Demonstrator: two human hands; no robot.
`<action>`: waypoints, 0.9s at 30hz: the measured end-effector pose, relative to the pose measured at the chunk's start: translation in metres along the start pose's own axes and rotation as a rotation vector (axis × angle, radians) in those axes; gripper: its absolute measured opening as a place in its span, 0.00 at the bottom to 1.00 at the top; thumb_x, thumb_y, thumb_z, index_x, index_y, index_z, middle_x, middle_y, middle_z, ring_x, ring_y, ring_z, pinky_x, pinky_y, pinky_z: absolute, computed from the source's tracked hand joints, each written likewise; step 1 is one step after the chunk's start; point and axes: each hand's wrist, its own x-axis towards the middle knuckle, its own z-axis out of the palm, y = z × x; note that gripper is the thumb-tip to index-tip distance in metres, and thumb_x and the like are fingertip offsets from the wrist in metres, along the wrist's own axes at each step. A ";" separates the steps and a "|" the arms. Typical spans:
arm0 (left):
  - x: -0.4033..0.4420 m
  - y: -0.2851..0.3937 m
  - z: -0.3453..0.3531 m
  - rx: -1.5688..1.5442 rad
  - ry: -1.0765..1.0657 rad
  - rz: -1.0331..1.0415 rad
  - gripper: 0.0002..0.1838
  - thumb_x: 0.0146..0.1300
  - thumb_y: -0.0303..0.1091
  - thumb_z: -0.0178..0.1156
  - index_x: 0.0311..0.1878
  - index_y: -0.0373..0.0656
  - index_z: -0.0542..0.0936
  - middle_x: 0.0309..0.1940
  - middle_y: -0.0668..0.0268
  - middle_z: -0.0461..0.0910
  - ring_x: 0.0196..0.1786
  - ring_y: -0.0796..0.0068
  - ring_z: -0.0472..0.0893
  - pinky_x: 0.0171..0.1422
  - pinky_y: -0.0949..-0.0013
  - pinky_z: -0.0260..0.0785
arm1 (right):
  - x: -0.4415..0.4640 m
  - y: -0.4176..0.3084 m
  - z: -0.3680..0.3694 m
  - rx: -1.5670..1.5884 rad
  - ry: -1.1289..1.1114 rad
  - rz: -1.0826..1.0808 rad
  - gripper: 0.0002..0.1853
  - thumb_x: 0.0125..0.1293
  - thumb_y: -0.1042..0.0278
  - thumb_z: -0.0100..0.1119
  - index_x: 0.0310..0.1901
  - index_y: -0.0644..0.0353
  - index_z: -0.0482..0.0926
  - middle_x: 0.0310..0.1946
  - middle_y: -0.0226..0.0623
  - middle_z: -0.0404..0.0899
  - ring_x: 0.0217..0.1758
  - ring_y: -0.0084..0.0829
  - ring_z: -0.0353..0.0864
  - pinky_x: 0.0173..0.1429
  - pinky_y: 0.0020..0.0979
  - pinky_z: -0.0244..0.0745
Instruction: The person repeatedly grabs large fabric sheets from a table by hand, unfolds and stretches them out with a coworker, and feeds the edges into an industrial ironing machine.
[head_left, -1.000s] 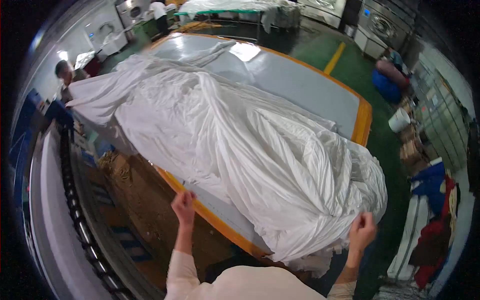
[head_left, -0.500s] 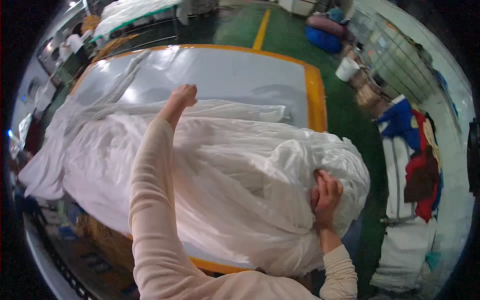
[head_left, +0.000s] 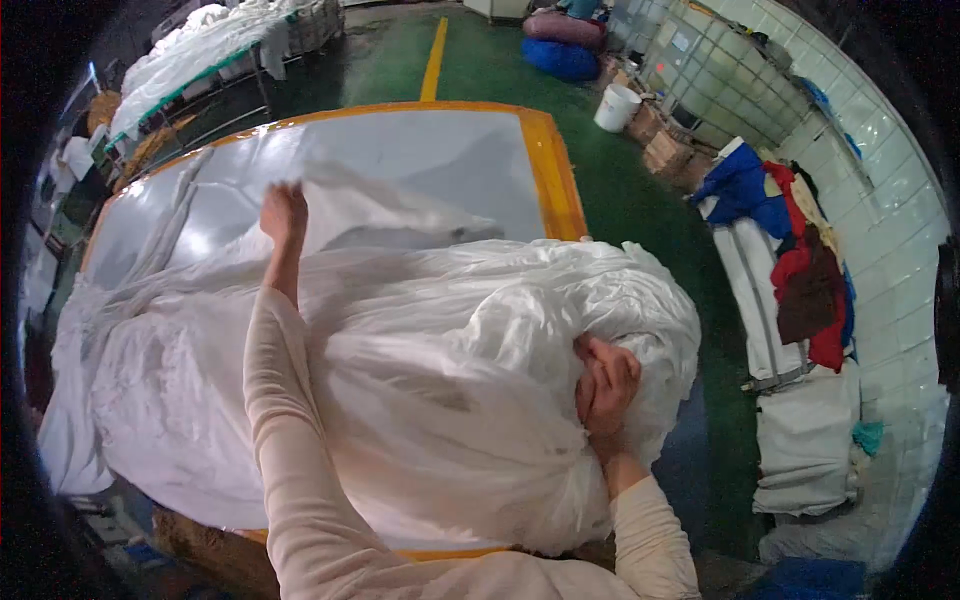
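A large heap of thin white cloth (head_left: pixel 420 400) lies in folds over the near half of a grey-topped table (head_left: pixel 440 150). My left hand (head_left: pixel 285 210) is closed in a fist above the heap's far edge. From it a loose flap of the cloth (head_left: pixel 370 200) rises and spreads rightward, blurred by motion. At the right end of the heap, my right hand (head_left: pixel 607 388) rests with curled fingers gripping bunched folds; its fingertips are partly sunk in the cloth.
Orange-yellow edging (head_left: pixel 555 180) borders the table. Past it is a green floor with a yellow line (head_left: pixel 435 60). A white bucket (head_left: pixel 617 107) and a pile of coloured cloths (head_left: pixel 810 270) stand to the right. Another cloth-laden table (head_left: pixel 200 70) is at back left.
My left hand has moved left and lifted the cloth's far edge into a raised flap. The right hand keeps its grip on the heap. The view has shifted rightward.
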 end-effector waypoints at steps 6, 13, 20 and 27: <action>0.060 -0.047 -0.261 -0.495 0.790 -0.046 0.18 0.62 0.46 0.50 0.38 0.39 0.76 0.35 0.53 0.77 0.38 0.54 0.77 0.40 0.54 0.68 | 0.000 0.000 -0.001 -0.025 0.043 -0.049 0.14 0.66 0.65 0.41 0.40 0.63 0.76 0.45 0.38 0.76 0.45 0.38 0.73 0.56 0.37 0.59; -0.137 -0.140 -0.585 -0.636 1.081 0.045 0.19 0.64 0.46 0.49 0.48 0.40 0.71 0.46 0.55 0.72 0.49 0.56 0.72 0.52 0.54 0.63 | -0.005 -0.006 -0.008 -0.030 0.054 -0.032 0.13 0.67 0.64 0.43 0.43 0.59 0.77 0.46 0.31 0.76 0.47 0.35 0.73 0.59 0.38 0.60; -0.544 -0.133 -0.677 -0.799 1.178 -0.267 0.24 0.66 0.47 0.47 0.59 0.41 0.66 0.58 0.57 0.67 0.59 0.57 0.66 0.63 0.54 0.57 | -0.010 -0.007 -0.011 -0.062 0.174 -0.084 0.13 0.69 0.62 0.45 0.43 0.56 0.80 0.46 0.24 0.77 0.46 0.27 0.75 0.56 0.31 0.62; -0.815 0.048 -0.520 -1.002 0.866 -0.836 0.29 0.67 0.48 0.46 0.66 0.42 0.61 0.64 0.59 0.64 0.65 0.59 0.65 0.69 0.55 0.57 | -0.014 -0.004 -0.012 -0.041 0.203 -0.083 0.13 0.69 0.60 0.46 0.41 0.55 0.80 0.45 0.22 0.77 0.44 0.25 0.77 0.53 0.30 0.66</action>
